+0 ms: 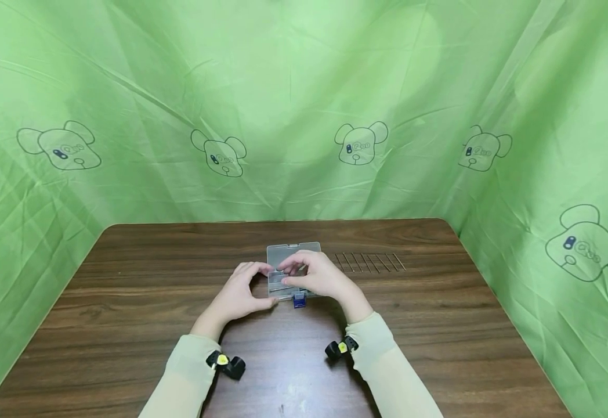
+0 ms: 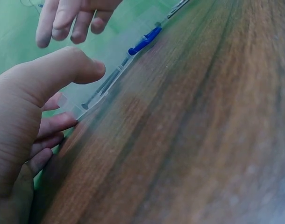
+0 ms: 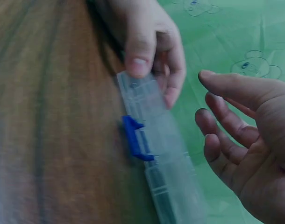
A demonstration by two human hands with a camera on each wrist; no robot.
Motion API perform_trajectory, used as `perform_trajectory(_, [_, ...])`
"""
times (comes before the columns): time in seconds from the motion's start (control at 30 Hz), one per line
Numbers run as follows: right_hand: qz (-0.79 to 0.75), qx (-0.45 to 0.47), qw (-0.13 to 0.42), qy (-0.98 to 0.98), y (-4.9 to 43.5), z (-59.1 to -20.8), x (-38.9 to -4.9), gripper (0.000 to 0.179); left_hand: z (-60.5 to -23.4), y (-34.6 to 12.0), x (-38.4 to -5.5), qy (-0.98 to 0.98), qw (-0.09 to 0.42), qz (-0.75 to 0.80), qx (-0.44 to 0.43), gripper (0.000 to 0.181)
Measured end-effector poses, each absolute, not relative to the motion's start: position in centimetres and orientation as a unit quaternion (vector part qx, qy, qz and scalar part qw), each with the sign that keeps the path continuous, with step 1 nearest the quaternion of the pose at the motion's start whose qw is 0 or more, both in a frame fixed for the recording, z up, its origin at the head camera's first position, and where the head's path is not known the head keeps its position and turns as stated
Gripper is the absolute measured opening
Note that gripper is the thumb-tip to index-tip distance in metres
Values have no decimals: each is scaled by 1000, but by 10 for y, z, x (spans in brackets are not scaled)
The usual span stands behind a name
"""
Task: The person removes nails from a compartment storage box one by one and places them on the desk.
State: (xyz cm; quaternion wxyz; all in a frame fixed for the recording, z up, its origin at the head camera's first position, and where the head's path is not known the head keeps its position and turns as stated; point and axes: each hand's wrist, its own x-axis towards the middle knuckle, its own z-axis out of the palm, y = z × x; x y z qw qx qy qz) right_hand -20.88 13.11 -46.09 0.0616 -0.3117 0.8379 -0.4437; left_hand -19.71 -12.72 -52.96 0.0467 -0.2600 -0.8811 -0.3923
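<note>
A clear plastic compartment case (image 1: pixel 279 253) lies on the table with its lid raised back and a blue latch (image 1: pixel 299 301) at its front edge. My left hand (image 1: pixel 237 293) holds the case's left end, thumb at the near corner and fingers along the side. Over the compartments hovers my right hand (image 1: pixel 317 276), its fingers loosely bent and nothing between them. In the left wrist view a long thin nail (image 2: pixel 105 84) with a flat head shows through the case's front wall. Part of the case's right side is hidden under the right hand.
Several thin nails (image 1: pixel 371 263) lie in a slanted row on the wooden table (image 1: pixel 126 302), just right of the case. A green curtain (image 1: pixel 283 191) with printed mouse-like heads surrounds the table's back and sides. Both wrists carry small black cameras.
</note>
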Motion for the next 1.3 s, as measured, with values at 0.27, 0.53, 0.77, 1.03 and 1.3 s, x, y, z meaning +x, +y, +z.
perform_trajectory(0.27, [-414, -336, 39, 845, 127, -470, -206, 29, -533, -127, -199, -881, 43, -391, -262, 69])
perform_trajectory(0.53, [-339, -369, 22, 865, 121, -478, -205, 15, -533, -128, -199, -883, 36, -389, -261, 71])
perform_trajectory(0.77, [-306, -375, 7, 875, 116, -479, -205, 14, -533, -129, -199, -883, 36, -388, -260, 71])
perform_trajectory(1.03, [-265, -371, -13, 890, 110, -477, -199, 15, -532, -129, -198, -881, 38, -392, -262, 70])
perform_trajectory(1.3, [-233, -376, -21, 897, 106, -478, -200, 10, -532, -129, -198, -879, 39, -396, -263, 70])
